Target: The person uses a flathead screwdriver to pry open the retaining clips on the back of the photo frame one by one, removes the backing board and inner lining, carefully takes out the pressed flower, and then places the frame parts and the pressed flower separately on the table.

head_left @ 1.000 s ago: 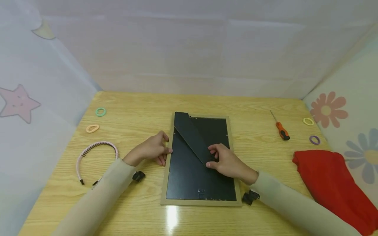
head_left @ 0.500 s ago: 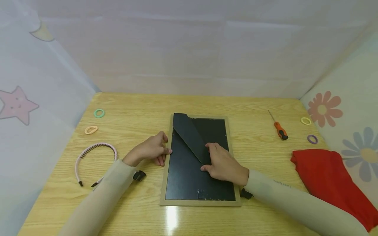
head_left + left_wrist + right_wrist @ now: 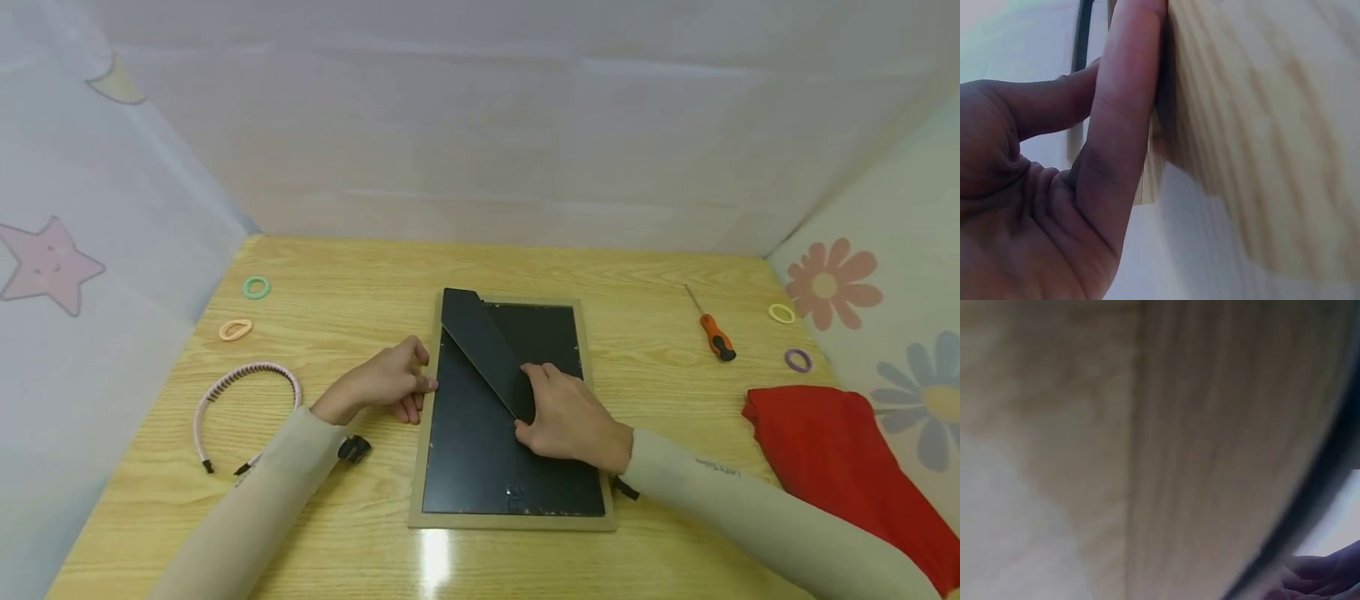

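Note:
A picture frame (image 3: 418,467) lies face down in the middle of the wooden table, its black backing up. A black stand flap (image 3: 480,342) runs slantwise from the frame's far left corner toward the middle. My right hand (image 3: 564,414) lies palm down over the flap's lower end and presses it against the backing. My left hand (image 3: 390,383) rests on the table at the frame's left rim, its fingertips touching the rim. The left wrist view shows straight fingers (image 3: 1122,125) laid against a wooden edge. The right wrist view is a blur of wood grain.
A pink headband (image 3: 247,375), a green hair tie (image 3: 256,287) and an orange one (image 3: 236,330) lie at the left. At the right are an orange-handled screwdriver (image 3: 716,336), yellow (image 3: 782,313) and purple (image 3: 798,360) ties, and a red cloth (image 3: 840,450). Fabric walls enclose the table.
My right hand went from pinching the flap's raised lower end to lying flat on it, and the flap came down onto the backing. The left hand stayed put.

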`<state>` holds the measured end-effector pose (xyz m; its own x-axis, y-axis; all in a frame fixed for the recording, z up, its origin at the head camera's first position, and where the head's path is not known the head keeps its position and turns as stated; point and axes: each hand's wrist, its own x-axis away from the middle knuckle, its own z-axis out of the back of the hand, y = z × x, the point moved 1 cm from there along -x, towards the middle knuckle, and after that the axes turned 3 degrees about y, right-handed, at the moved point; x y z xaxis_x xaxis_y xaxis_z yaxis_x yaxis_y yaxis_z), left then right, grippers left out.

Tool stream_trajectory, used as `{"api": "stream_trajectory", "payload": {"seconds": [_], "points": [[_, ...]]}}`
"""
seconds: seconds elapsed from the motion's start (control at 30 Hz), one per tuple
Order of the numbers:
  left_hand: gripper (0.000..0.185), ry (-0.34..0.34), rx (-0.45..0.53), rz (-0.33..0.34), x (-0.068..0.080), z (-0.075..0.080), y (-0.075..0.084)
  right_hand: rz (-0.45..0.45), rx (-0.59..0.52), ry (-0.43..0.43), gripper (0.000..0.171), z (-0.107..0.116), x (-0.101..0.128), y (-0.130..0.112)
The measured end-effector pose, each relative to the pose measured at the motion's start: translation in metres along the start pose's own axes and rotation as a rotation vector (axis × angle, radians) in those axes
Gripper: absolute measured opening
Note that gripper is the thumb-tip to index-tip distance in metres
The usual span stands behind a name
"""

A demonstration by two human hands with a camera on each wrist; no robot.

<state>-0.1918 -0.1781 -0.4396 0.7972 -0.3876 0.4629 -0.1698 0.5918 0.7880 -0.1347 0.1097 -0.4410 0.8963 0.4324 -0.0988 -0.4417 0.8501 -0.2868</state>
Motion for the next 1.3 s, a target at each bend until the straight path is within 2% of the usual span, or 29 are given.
{"api": "stream_trajectory", "payload": {"seconds": [0.23,0.37,0.5,0.6,0.73,0.8,1.0,1.17,1.3], "points": [[0.034,-0.002,0.006,-0.015,0.0,0.002,0.001,0.068,0.001,0.183,0.068,0.011,0.006,0.004],[0.041,0.035,-0.007,-0.002,-0.001,0.002,0.002,0.135,0.026,0.283,0.068,0.014,0.014,0.006],[0.054,0.101,-0.066,-0.002,-0.005,0.003,0.004,0.164,0.025,0.336,0.07,0.02,0.023,0.007],[0.06,0.147,-0.162,-0.023,-0.011,0.001,0.009,0.166,0.011,0.355,0.072,0.026,0.031,0.01],[0.054,0.178,-0.267,-0.036,-0.015,-0.002,0.016,0.196,-0.004,0.426,0.074,0.037,0.038,0.017],[0.047,0.176,-0.282,-0.041,-0.016,-0.002,0.017,0.216,-0.011,0.477,0.074,0.043,0.038,0.024],[0.038,0.154,-0.222,-0.006,-0.014,0.003,0.009,0.207,-0.031,0.601,0.068,0.062,0.027,0.058],[0.039,0.123,-0.136,0.029,-0.005,0.003,0.001,0.118,-0.038,0.651,0.065,0.074,0.018,0.094],[0.041,0.101,-0.088,0.043,0.002,0.001,-0.002,0.04,-0.047,0.658,0.063,0.074,0.017,0.119]]}}
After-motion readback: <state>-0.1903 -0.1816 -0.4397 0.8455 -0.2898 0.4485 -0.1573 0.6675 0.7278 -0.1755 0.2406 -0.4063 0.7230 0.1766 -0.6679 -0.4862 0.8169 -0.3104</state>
